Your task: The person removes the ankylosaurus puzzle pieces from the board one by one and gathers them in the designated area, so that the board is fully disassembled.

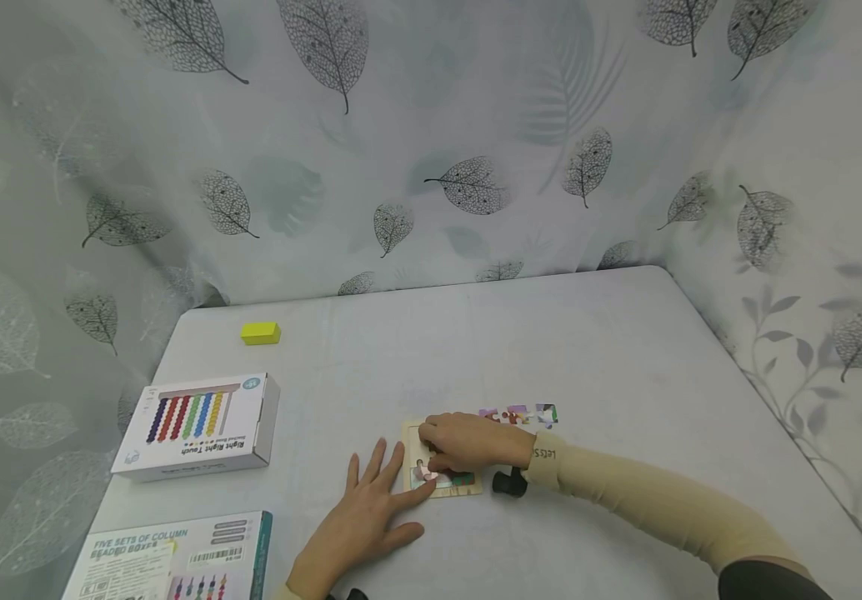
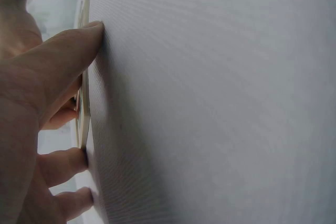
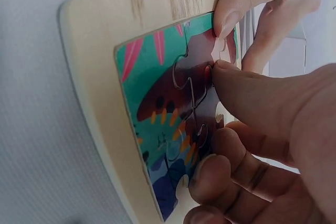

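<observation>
A shallow wooden jigsaw puzzle board [image 1: 461,492] lies on the white table, with fitted picture pieces [image 3: 157,77] in green, dark red and orange. My left hand [image 1: 363,517] is spread flat at the board's near left, its index fingertip reaching onto the lower edge. In the left wrist view, the left thumb [image 2: 68,51] lies beside the board's thin edge. Over the board bends my right hand [image 1: 468,442], thumb and curled fingers pinching at a puzzle piece; the fingers hide much of it. Bare wood shows beside the fitted pieces in the right wrist view.
Several loose puzzle pieces [image 1: 546,414] lie beyond the right hand, behind the board. At the left stand a white box with coloured bead columns [image 1: 198,425] and a nearer beaded-box carton [image 1: 153,550]. A yellow block [image 1: 261,333] sits near the back left edge.
</observation>
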Tool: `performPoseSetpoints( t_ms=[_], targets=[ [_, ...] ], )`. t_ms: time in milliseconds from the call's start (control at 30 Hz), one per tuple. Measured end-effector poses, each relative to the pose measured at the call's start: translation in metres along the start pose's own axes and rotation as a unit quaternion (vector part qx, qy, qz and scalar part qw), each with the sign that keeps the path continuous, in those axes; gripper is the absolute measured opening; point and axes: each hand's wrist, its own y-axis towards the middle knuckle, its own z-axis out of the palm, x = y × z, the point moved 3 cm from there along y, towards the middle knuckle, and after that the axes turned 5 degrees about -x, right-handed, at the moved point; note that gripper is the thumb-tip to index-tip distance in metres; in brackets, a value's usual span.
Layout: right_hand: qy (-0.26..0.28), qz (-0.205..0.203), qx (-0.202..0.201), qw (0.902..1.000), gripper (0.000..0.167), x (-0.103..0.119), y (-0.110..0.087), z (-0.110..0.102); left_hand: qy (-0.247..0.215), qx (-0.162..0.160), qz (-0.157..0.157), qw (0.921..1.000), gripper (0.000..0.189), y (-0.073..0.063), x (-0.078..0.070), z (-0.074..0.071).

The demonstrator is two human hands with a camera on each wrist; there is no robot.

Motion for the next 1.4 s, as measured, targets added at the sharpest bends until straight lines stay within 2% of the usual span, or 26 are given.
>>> performPoseSetpoints(
  t_ms=[1000, 1167, 1400],
  targets=[
    [-0.007, 0.016, -0.005, 0.9998, 0.021, -0.0030, 0.0019, 0.0038, -0.001, 0.000, 0.001, 1.0000, 0.053, 0.0000, 0.0004, -0.0005],
    [-0.012, 0.006, -0.015, 0.9998, 0.021, -0.0022, 0.0002, 0.0020, -0.005, 0.004, -0.002, 1.0000, 0.054, 0.0003, 0.0004, -0.0005],
    [0.015, 0.028, -0.029, 0.9991, 0.024, -0.0029, -0.0018, 0.0019, -0.003, 0.002, -0.002, 1.0000, 0.053, 0.0007, 0.0006, -0.0005]
  ],
)
